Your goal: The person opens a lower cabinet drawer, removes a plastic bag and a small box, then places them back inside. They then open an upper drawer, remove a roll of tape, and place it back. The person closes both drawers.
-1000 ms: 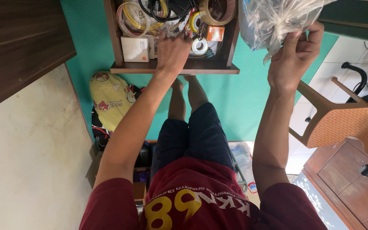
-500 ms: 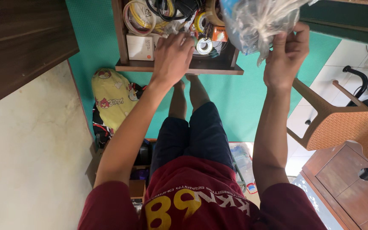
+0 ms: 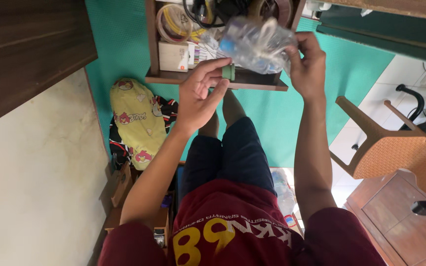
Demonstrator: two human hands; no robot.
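Pinched lightly between left hand [image 3: 199,93] fingertips, the small green cap [image 3: 228,72] sits just left of the clear plastic bag [image 3: 257,45] that the right hand [image 3: 307,66] clutches above the wooden shelf [image 3: 213,81]; so loose a grip could likely drop the cap among the shelf's clutter.

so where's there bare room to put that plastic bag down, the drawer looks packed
The wooden drawer is crowded: cable coils, tape rolls and a white box fill it. The teal mat is bare between the drawer's front edge and the orange chair, and narrowly beside the yellow bag.
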